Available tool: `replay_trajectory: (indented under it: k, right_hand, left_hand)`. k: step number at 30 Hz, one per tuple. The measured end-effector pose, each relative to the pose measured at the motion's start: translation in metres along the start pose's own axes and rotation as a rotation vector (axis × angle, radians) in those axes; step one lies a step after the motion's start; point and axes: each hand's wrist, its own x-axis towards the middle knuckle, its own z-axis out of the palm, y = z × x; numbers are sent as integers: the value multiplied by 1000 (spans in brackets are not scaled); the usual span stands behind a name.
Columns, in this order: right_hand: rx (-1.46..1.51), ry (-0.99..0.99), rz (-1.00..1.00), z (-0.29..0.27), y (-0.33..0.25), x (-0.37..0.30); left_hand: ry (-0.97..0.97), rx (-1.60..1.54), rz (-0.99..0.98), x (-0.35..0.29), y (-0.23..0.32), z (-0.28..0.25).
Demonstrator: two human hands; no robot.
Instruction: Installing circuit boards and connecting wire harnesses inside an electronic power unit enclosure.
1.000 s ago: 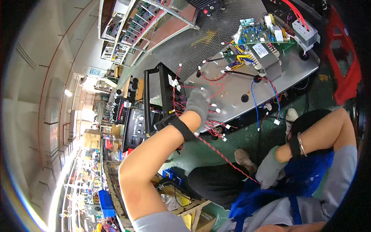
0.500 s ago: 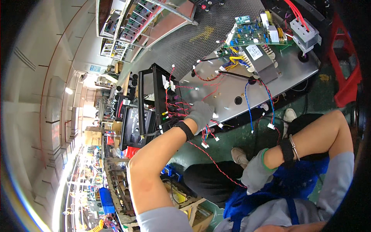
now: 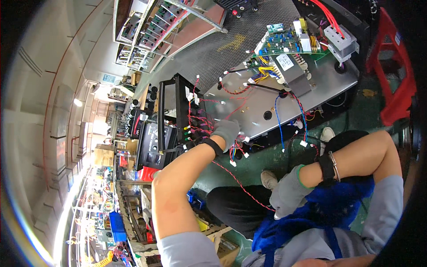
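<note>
From the head view, taking the clock from mid-picture; the left hand (image 3: 227, 132), gloved in grey, is just off centre towards three o'clock, down among loose red wires (image 3: 200, 122) beside a black panel (image 3: 181, 94) at ten; its fingertips are hidden, so I cannot tell how far its grip is closed or whether it has hold of anything; over at four o'clock, the right hand (image 3: 289, 191), gloved too, has its grip closed on the end of a red twisted wire (image 3: 242, 186); that wire slants away from it towards ten o'clock, up to the left wrist; at two o'clock lies a metal plate (image 3: 260, 100), carrying a grey transformer (image 3: 297, 81); a green circuit board (image 3: 284, 45) sits at one o'clock.
</note>
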Motion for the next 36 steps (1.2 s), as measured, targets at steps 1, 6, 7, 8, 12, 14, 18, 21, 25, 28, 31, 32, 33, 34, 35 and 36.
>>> replay_trajectory:
  k: [1, 6, 7, 8, 12, 14, 18, 21, 25, 28, 31, 32, 33, 34, 35, 36]
  right_hand:
    - [3, 4, -7, 1, -1, 0]
    - [-16, -15, 26, 1, -4, -5]
    - [-15, -15, 22, 1, -3, -4]
    - [-8, -10, 14, 1, -2, -1]
    - [19, 28, 5, 8, 7, -2]
    - [9, -31, 25, 11, 10, 18]
    - [46, -129, 21, 4, 15, 22]
    - [29, -66, 109, 2, 19, 17]
    - [2, 100, 291, -17, 13, 9]
    - [-282, 302, 446, -44, 4, -23]
    - [-538, 390, 689, -58, -3, -53]
    - [-790, 386, 644, -69, -8, -62]
    - [-798, 438, 758, -83, -15, -67]
    - [-798, 487, 876, -101, -23, -72]
    - [-951, 652, 911, -110, -7, -80]
    - [-1108, 817, 937, -123, 12, -88]
  left_hand:
    - [-5, 5, 3, 0, 0, -2]
    - [-178, 166, 92, 9, -6, -8]
    - [-209, 69, 99, 8, -13, -14]
    - [-212, 69, 99, 8, -19, -18]
    - [-422, 20, 177, 16, -29, -52]
    - [-534, 72, 285, 22, -47, -42]
    - [-456, 66, 218, -1, -60, -59]
    - [-253, -37, 125, -11, -74, -64]
    - [-46, -405, 160, -31, -122, -25]
    - [-149, -595, 225, -34, -124, -31]
    - [-130, -424, 299, -29, -107, -60]
    - [-117, -436, 293, -28, -115, -49]
    - [-131, -463, 299, -25, -125, -34]
    - [-143, -490, 315, -20, -130, -24]
    - [-158, -454, 334, -32, -122, -40]
    - [-140, -457, 351, -42, -117, -45]
